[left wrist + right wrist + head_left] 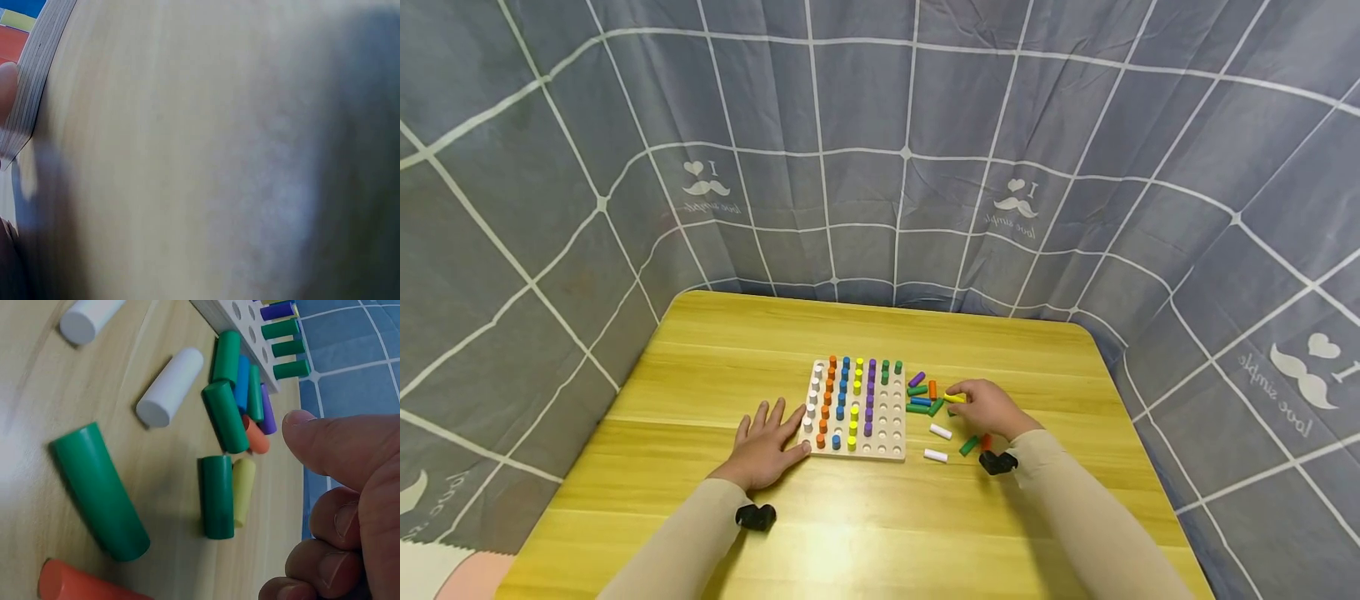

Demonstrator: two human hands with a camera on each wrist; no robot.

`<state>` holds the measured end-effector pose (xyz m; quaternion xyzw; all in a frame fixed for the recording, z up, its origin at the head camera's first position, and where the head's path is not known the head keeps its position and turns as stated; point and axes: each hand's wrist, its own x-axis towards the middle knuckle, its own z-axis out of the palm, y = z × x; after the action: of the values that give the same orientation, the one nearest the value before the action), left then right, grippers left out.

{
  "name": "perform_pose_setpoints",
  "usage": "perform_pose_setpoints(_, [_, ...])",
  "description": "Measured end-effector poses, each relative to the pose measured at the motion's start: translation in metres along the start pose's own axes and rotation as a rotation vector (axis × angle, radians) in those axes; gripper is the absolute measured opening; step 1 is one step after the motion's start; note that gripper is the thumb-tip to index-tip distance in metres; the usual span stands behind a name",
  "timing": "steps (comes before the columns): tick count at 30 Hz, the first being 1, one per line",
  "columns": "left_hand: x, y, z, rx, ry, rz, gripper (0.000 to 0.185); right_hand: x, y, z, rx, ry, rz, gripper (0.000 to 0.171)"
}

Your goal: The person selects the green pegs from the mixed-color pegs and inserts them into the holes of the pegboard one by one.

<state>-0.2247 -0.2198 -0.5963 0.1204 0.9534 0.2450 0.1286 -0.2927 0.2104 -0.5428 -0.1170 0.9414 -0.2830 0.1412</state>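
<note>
A wooden pegboard stands mid-table with rows of white, orange, blue, yellow, purple and green pegs upright in it. My left hand lies flat on the table, its fingertips against the board's left edge. My right hand hovers over the loose pegs to the right of the board. In the right wrist view its thumb stands apart from the curled fingers with nothing between them. A yellow peg lies beside a green peg just under the fingertips.
Two white pegs, a green peg and an orange one lie near my right wrist. Purple, orange, blue and green pegs cluster by the board's right side. A grey checked curtain surrounds the yellow wooden table.
</note>
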Motion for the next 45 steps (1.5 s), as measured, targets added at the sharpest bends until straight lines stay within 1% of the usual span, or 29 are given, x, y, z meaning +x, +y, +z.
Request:
perform_pose_setpoints(5, [0.0, 0.001, -0.002, 0.002, -0.006, -0.003, 0.079, -0.002, 0.005, 0.0, 0.004, -0.003, -0.015, 0.033])
perform_pose_setpoints(10, [-0.001, 0.003, -0.003, 0.003, -0.005, -0.002, 0.079, -0.004, 0.01, 0.002, -0.019, -0.017, -0.031, 0.031])
perform_pose_setpoints(15, [-0.002, 0.004, -0.003, 0.011, -0.004, -0.005, 0.078, -0.005, 0.017, 0.004, -0.025, -0.02, 0.002, 0.029])
perform_pose_setpoints(22, [-0.002, 0.005, -0.005, 0.019, -0.006, -0.013, 0.078, -0.008, 0.025, 0.004, 0.016, -0.023, 0.036, 0.027])
perform_pose_setpoints(34, [-0.002, 0.004, -0.003, 0.008, -0.011, -0.014, 0.079, -0.009, 0.038, 0.012, 0.026, -0.011, 0.058, 0.023])
perform_pose_setpoints(45, [-0.001, 0.003, -0.001, 0.0, -0.001, -0.011, 0.079, -0.008, 0.041, 0.016, 0.065, -0.007, 0.084, 0.017])
